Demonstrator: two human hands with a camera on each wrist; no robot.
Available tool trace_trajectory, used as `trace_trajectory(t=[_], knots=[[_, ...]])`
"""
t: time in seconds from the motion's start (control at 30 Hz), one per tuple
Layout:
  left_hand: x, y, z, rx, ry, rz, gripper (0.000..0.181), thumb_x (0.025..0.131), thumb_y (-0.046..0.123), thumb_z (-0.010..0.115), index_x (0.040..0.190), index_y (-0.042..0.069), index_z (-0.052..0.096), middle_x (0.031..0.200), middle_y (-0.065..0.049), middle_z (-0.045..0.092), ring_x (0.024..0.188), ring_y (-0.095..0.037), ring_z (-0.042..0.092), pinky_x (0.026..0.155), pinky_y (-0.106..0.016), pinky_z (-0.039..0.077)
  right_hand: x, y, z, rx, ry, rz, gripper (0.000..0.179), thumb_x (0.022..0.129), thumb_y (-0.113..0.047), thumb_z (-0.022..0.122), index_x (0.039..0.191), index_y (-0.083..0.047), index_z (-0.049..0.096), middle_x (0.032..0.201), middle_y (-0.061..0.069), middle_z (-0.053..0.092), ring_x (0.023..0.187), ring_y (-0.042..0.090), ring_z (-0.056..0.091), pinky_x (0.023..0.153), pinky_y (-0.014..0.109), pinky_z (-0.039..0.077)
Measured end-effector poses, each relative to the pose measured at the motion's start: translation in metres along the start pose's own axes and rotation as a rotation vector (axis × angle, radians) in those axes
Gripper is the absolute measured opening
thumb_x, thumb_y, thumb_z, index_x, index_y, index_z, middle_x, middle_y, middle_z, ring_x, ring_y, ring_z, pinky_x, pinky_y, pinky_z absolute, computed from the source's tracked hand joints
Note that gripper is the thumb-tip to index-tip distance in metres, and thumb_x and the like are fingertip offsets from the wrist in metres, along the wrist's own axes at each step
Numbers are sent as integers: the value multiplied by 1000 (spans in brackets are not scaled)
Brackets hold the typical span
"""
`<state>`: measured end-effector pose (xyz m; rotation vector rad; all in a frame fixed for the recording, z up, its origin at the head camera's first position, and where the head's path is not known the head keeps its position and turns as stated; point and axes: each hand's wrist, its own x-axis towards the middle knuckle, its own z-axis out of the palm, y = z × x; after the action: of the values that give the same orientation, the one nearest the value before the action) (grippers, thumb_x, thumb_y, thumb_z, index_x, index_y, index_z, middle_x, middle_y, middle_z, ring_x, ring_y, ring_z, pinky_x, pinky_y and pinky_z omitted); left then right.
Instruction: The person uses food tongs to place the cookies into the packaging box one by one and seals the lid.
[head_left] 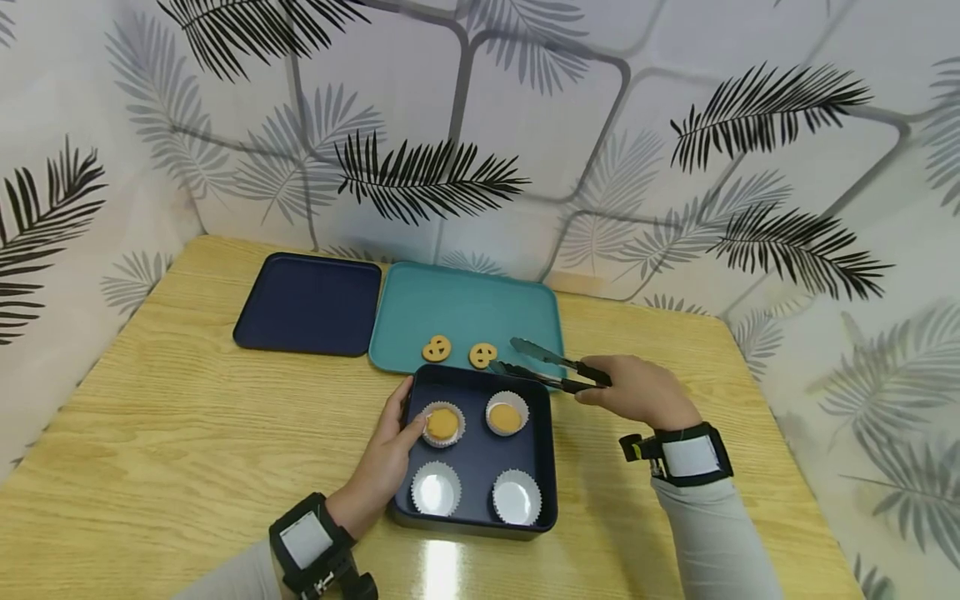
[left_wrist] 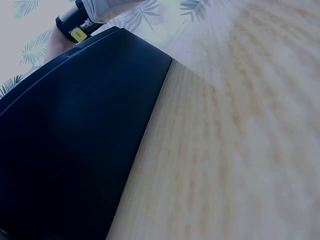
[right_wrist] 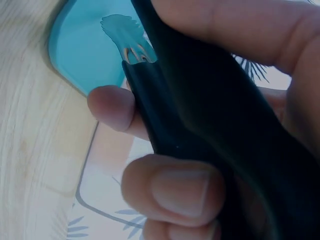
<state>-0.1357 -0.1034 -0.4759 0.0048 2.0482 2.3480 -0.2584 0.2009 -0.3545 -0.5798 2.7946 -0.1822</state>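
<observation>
My left hand [head_left: 380,467] grips the left wall of a deep navy square box [head_left: 476,467], thumb over the rim. Inside stand white paper cups; the two far ones hold a cookie [head_left: 442,423] and another cookie [head_left: 506,418], while the near cup [head_left: 436,492] and its neighbour [head_left: 517,497] hold nothing. In my right hand [head_left: 641,392] are tongs [head_left: 592,373] with black handles, their arms spread apart. Their tips hover around the teal tray's near right part, close to a pretzel-shaped cookie [head_left: 483,356]. The left wrist view shows mainly the box's dark side [left_wrist: 85,125].
Behind the box lies the teal tray [head_left: 465,304], with a second pretzel-shaped cookie [head_left: 437,348] near its front edge. A navy tray [head_left: 311,304] adjoins it on the left. All stand on a wooden table [head_left: 225,442] backed by a leaf-patterned cloth [head_left: 525,150].
</observation>
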Motion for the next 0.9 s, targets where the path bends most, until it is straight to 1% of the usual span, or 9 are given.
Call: trace_trajectory(t=[0.1,0.2,0.37,0.57,0.8,0.9], knots=[[0,1,0,3,1,5,60,108,3,37,161,2,9,168,-20,1,154,-36,-4,123,-55,4,7,-1,2,11,-9,-12,57,91,-37,72,140,-11,62,105,7,70,83,24,59,68,42,48],[-1,2,-1,9,6,-3,60,108,4,37,161,3,10,168,-19,1,154,-35,-3,123,-54,4,15,-3,4,11,-3,-29,58,91,-38,72,141,-11,61,111,9,71,89,24,62,70,45,50],[0,1,-1,1,3,6,60,108,3,37,161,2,9,168,-20,1,154,-36,-4,123,-54,4,25,-6,8,1,4,-47,59,91,-39,71,141,-11,61,114,11,71,92,26,63,73,47,52],[-1,0,1,-20,-2,14,60,108,2,37,161,0,8,168,-21,1,154,-37,-5,123,-54,3,27,-4,12,26,5,-30,59,92,-38,71,142,-9,60,115,12,71,92,26,63,74,49,52],[-1,0,1,-19,-3,10,60,108,3,37,161,1,8,168,-20,1,154,-37,-4,123,-54,3,26,1,16,34,25,-34,54,95,-34,70,141,-7,61,122,16,70,101,31,66,77,51,53],[-1,0,1,-12,2,2,60,108,4,37,161,2,9,168,-19,2,154,-36,-3,123,-54,4,24,3,16,36,39,-30,53,95,-33,70,140,-7,61,121,16,70,97,30,66,75,49,53]])
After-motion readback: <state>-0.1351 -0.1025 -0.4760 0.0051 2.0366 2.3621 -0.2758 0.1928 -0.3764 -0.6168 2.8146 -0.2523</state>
